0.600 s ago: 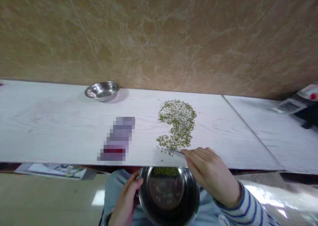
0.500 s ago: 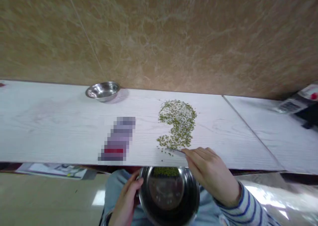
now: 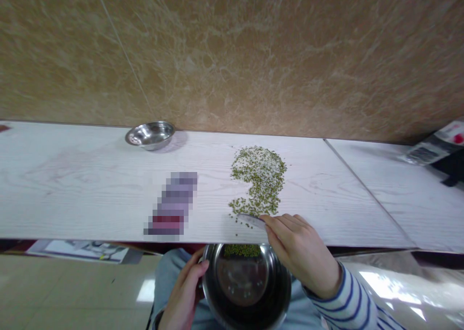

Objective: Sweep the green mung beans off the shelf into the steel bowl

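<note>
My left hand [image 3: 185,287] is closed on the left rim of a deep steel bowl [image 3: 242,315], held over my lap just under the table's front edge. Small green beans, like mung beans, [image 3: 242,251] lie inside the bowl at its far side. In my right hand [image 3: 301,249] is a thin, flat, pale blade-like tool [image 3: 252,221], pinched at one end; its handle is hidden by the fingers. The tool lies low over the table at the near edge of a patch of scattered green beans [image 3: 266,185]. A few loose beans sit close to its tip.
A shallow steel bowl [image 3: 151,136] stands against the wall at the back left. Nearer me lies a pixelated rectangular object [image 3: 170,202]. At the far right are a clear plastic package [image 3: 431,144] and a black object [image 3: 451,165]. A seam crosses the white table [image 3: 108,185].
My right hand has shifted slightly left and away from me. The tool has turned, so its flat side shows more. The left hand and the deep bowl stay in place.
</note>
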A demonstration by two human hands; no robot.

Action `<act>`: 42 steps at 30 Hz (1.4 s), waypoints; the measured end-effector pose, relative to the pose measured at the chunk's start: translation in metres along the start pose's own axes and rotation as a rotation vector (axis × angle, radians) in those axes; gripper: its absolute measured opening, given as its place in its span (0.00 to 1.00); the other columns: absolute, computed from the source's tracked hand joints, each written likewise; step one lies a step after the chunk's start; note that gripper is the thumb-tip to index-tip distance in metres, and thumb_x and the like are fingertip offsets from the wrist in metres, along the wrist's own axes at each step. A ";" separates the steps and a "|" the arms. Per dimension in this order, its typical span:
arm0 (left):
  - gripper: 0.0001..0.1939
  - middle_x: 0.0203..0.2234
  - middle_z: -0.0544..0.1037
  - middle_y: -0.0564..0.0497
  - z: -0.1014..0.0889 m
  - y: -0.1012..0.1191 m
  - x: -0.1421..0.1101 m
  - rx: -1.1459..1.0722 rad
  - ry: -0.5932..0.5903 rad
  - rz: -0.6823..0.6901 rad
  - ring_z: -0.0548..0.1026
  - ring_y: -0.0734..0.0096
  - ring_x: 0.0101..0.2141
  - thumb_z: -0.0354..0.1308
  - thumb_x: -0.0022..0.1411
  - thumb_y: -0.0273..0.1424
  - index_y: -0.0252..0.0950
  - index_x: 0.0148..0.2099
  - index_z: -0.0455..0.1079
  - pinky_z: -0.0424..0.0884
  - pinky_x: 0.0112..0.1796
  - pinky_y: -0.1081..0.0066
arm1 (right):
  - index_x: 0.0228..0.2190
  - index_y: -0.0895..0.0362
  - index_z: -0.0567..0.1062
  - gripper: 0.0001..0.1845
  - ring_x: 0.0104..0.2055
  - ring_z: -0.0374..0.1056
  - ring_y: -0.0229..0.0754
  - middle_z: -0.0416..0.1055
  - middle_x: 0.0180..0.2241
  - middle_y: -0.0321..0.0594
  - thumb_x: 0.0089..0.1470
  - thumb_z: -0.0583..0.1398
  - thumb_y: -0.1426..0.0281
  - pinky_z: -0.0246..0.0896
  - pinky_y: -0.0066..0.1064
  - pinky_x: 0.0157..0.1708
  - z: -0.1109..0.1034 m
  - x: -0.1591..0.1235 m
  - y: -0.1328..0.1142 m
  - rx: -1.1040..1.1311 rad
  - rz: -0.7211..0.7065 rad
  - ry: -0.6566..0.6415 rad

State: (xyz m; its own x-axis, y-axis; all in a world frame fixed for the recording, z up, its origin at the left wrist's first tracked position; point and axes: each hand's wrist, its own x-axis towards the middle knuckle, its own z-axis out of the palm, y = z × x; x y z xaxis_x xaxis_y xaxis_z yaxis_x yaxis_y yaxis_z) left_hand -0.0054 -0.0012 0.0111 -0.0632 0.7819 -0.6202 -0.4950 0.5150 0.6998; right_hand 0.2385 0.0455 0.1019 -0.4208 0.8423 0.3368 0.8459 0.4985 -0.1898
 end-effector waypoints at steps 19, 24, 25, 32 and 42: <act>0.22 0.42 0.85 0.51 0.001 -0.002 -0.001 -0.017 -0.019 -0.001 0.77 0.56 0.51 0.69 0.48 0.41 0.40 0.47 0.79 0.69 0.53 0.65 | 0.45 0.60 0.74 0.12 0.34 0.72 0.43 0.77 0.32 0.40 0.62 0.53 0.75 0.62 0.36 0.36 -0.001 0.008 0.000 -0.085 -0.007 0.057; 0.22 0.44 0.84 0.52 -0.001 -0.004 0.001 -0.014 -0.026 0.009 0.75 0.57 0.53 0.69 0.49 0.41 0.41 0.47 0.78 0.70 0.52 0.67 | 0.46 0.59 0.74 0.12 0.34 0.72 0.43 0.77 0.33 0.40 0.62 0.54 0.75 0.61 0.36 0.36 -0.003 0.010 0.000 -0.077 -0.001 0.039; 0.23 0.44 0.84 0.52 -0.001 -0.004 0.001 -0.013 -0.031 0.005 0.75 0.57 0.53 0.68 0.49 0.41 0.41 0.48 0.78 0.70 0.51 0.67 | 0.45 0.59 0.74 0.12 0.34 0.72 0.42 0.77 0.33 0.40 0.62 0.54 0.75 0.61 0.35 0.36 -0.003 0.010 0.000 -0.081 0.001 0.040; 0.21 0.44 0.84 0.49 0.001 -0.002 -0.002 0.002 -0.029 0.020 0.76 0.54 0.52 0.66 0.53 0.39 0.39 0.49 0.77 0.71 0.51 0.63 | 0.47 0.59 0.74 0.13 0.35 0.72 0.41 0.77 0.33 0.40 0.64 0.53 0.74 0.61 0.34 0.37 -0.003 0.010 -0.005 -0.037 -0.021 0.007; 0.18 0.43 0.84 0.51 0.003 0.000 -0.002 -0.005 -0.062 0.039 0.77 0.58 0.51 0.66 0.54 0.38 0.40 0.47 0.78 0.71 0.50 0.68 | 0.46 0.59 0.74 0.13 0.35 0.71 0.42 0.76 0.33 0.40 0.64 0.53 0.74 0.61 0.36 0.37 -0.003 0.007 -0.002 -0.037 -0.025 -0.002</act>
State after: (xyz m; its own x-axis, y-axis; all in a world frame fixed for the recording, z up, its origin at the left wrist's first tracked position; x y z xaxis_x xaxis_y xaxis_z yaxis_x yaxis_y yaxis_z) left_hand -0.0028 -0.0023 0.0134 -0.0292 0.8218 -0.5690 -0.4975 0.4818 0.7214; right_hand 0.2349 0.0494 0.1075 -0.4430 0.8301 0.3387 0.8466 0.5116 -0.1466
